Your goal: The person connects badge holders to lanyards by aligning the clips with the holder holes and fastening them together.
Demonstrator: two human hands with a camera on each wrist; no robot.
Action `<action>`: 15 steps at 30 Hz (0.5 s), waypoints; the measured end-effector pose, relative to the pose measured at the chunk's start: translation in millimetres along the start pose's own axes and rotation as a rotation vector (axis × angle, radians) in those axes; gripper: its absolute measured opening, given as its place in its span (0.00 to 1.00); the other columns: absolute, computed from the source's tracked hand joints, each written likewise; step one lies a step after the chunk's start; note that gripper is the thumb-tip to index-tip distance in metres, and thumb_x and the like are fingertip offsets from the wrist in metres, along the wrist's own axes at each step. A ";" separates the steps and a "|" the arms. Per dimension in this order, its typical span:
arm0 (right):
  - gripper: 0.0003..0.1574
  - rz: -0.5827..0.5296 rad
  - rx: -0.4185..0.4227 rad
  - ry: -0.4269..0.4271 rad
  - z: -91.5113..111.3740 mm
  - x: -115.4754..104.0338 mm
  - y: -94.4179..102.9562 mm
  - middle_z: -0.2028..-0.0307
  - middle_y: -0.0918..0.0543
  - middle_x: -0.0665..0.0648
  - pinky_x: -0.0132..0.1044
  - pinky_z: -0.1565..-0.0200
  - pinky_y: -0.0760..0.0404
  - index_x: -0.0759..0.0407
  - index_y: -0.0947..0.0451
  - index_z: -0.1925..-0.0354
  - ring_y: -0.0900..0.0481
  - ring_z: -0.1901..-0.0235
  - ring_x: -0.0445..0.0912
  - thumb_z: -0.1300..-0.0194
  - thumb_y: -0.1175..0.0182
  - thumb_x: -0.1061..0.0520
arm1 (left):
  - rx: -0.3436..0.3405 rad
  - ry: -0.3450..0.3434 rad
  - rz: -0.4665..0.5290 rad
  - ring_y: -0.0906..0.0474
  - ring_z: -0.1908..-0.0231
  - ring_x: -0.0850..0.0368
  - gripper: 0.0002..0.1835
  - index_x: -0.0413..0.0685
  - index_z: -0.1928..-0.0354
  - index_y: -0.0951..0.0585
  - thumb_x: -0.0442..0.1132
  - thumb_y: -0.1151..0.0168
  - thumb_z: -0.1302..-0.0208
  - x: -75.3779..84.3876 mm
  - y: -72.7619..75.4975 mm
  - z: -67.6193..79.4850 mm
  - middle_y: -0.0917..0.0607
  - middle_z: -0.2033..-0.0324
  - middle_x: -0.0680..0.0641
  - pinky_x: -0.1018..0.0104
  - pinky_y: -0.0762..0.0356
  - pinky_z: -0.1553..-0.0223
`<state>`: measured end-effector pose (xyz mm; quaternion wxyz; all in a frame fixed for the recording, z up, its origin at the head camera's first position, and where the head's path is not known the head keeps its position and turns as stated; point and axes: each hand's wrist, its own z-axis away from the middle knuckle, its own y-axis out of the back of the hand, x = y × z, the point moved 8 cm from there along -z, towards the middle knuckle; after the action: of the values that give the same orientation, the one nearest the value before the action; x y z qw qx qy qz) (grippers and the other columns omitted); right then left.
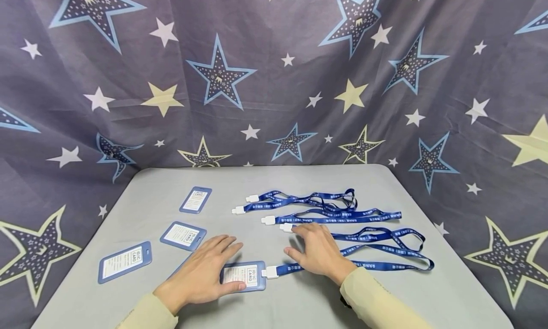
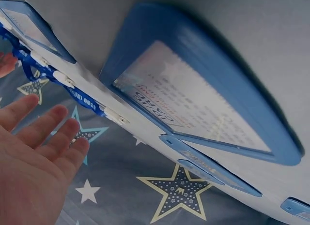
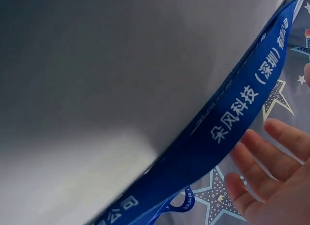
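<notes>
My left hand (image 1: 203, 272) hovers with spread, relaxed fingers over a blue ID card holder (image 1: 256, 267), covering its left part. The white clip (image 1: 270, 272) of a blue lanyard (image 1: 290, 269) meets the holder's right end. Another card holder (image 2: 203, 94) lies partly hidden under that hand. My right hand (image 1: 318, 250) is above the lanyards, fingers loosely bent and holding nothing. Its fingertips overlap the white clip (image 1: 287, 227) of a second lanyard (image 1: 372, 236) in the head view. In the right wrist view, a blue strap (image 3: 237, 113) with white lettering runs beside the fingers.
Three more card holders, one at the back (image 1: 195, 199), one mid-left (image 1: 183, 235) and one at far left (image 1: 125, 262), lie on the grey table (image 1: 299, 310). Further lanyards (image 1: 338, 217) stretch across the back right. A star-patterned curtain (image 1: 265, 115) surrounds the table.
</notes>
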<state>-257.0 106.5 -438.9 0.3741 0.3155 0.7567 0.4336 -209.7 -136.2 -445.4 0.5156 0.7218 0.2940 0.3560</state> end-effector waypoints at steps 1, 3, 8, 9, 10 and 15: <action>0.40 0.002 -0.001 -0.001 -0.3 0.1 -0.1 0.42 0.17 0.63 0.60 0.36 0.28 0.60 0.18 0.40 0.22 0.41 0.58 0.39 0.31 0.35 | 0.000 -0.001 -0.001 0.34 0.29 0.39 0.48 0.50 0.29 0.25 0.74 0.35 0.44 0.0 -0.2 0.3 0.26 0.31 0.41 0.39 0.41 0.28; 0.39 0.013 -0.001 0.000 -0.8 -0.1 -0.4 0.42 0.16 0.62 0.60 0.36 0.28 0.60 0.18 0.40 0.22 0.42 0.58 0.39 0.31 0.35 | -0.001 -0.001 -0.002 0.34 0.29 0.39 0.48 0.50 0.29 0.25 0.74 0.35 0.44 0.0 -0.5 0.7 0.26 0.31 0.41 0.39 0.41 0.28; 0.39 0.020 -0.006 -0.016 -3.1 0.4 -1.3 0.42 0.16 0.61 0.64 0.34 0.31 0.59 0.18 0.40 0.22 0.41 0.58 0.39 0.31 0.35 | 0.001 0.001 -0.002 0.35 0.29 0.39 0.48 0.50 0.29 0.25 0.75 0.35 0.45 0.2 0.2 1.1 0.26 0.31 0.41 0.39 0.41 0.28; 0.38 0.019 -0.006 -0.022 -3.7 0.8 -1.5 0.42 0.16 0.60 0.66 0.34 0.32 0.59 0.18 0.40 0.22 0.40 0.57 0.38 0.31 0.35 | -0.001 0.002 -0.004 0.35 0.29 0.39 0.49 0.50 0.29 0.25 0.75 0.35 0.45 0.3 0.1 1.1 0.26 0.31 0.41 0.39 0.41 0.28; 0.38 0.018 -0.010 -0.030 -4.3 1.6 -1.8 0.42 0.16 0.60 0.66 0.33 0.33 0.58 0.18 0.40 0.23 0.40 0.57 0.38 0.32 0.35 | -0.003 0.004 -0.006 0.35 0.29 0.39 0.49 0.50 0.29 0.25 0.75 0.36 0.45 0.2 0.0 1.1 0.26 0.31 0.41 0.39 0.41 0.28; 0.36 0.022 -0.002 -0.043 -7.2 4.1 -2.2 0.43 0.16 0.59 0.59 0.35 0.29 0.58 0.18 0.41 0.22 0.41 0.56 0.37 0.32 0.36 | -0.019 0.015 -0.014 0.35 0.29 0.39 0.49 0.51 0.29 0.25 0.76 0.37 0.45 0.1 -1.6 1.4 0.26 0.31 0.42 0.39 0.41 0.28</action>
<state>-265.5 105.8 -439.5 0.3858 0.3328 0.7444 0.4317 -208.6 -136.4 -447.3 0.5227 0.7122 0.2994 0.3604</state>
